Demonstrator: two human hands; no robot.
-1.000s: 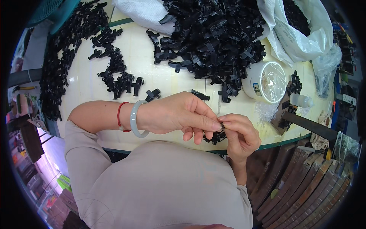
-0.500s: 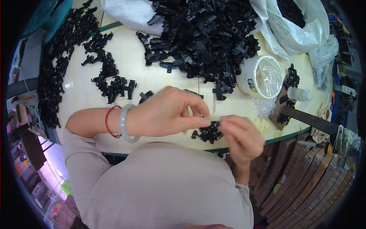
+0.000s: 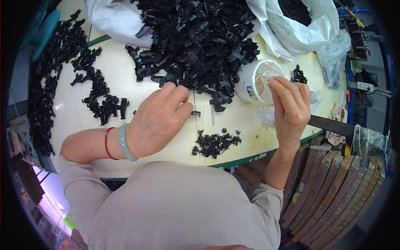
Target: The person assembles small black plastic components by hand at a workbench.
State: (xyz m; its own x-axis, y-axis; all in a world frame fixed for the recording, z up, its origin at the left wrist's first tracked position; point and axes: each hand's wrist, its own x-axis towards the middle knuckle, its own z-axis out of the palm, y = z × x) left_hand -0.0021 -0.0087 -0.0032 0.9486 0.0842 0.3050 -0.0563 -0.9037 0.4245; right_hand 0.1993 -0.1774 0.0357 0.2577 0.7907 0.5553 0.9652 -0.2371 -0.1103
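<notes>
My left hand (image 3: pixel 160 118), with a red cord and a pale bangle at its wrist, reaches to the lower edge of a big heap of black plastic parts (image 3: pixel 196 46). Its fingers are curled beside the parts there, and whatever they grip is hidden. At the mouth of a white tub (image 3: pixel 248 88) lined with clear film, my right hand (image 3: pixel 291 106) is raised with thumb and fingertips pinched together. Anything in that pinch is too small to name. A small pile of tiny black pieces (image 3: pixel 214 143) lies on the table between my hands.
More black parts spread in a cluster (image 3: pixel 106 107) and a long band (image 3: pixel 46 87) at the left. White plastic bags (image 3: pixel 300 35) stand at the back right. A dark bar (image 3: pixel 331 126) juts in at the right, above stacked brown slabs (image 3: pixel 321 183).
My hands have moved apart from over the small pile. The left has gone up and left to the heap's edge, the right up to the tub. The whole view has shifted slightly.
</notes>
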